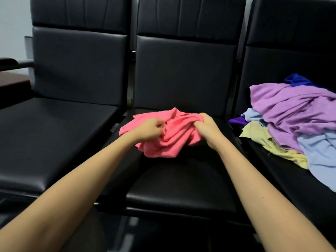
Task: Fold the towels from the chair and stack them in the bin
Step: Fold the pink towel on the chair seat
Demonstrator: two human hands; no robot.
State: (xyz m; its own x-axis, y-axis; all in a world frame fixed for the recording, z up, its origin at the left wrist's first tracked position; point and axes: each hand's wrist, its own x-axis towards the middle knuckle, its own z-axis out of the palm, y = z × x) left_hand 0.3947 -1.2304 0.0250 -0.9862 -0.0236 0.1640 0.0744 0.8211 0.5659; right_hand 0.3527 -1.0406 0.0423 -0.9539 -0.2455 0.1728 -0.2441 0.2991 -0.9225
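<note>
Pink towel [163, 135], crumpled, lies on the middle chair seat [181, 188], held at both ends. Left hand [150, 130] has fingers curled, pinching a fold at the towel's left-centre. Right hand [205, 125] grips a bunch at the right side, fingers buried in cloth (tips hidden). Heap of unfolded towels [294, 117] sits on the right chair seat: lilac on top, light blue, pale yellow, dark blue and purple bits peeking out. Left chair seat [45, 142] beside.
</note>
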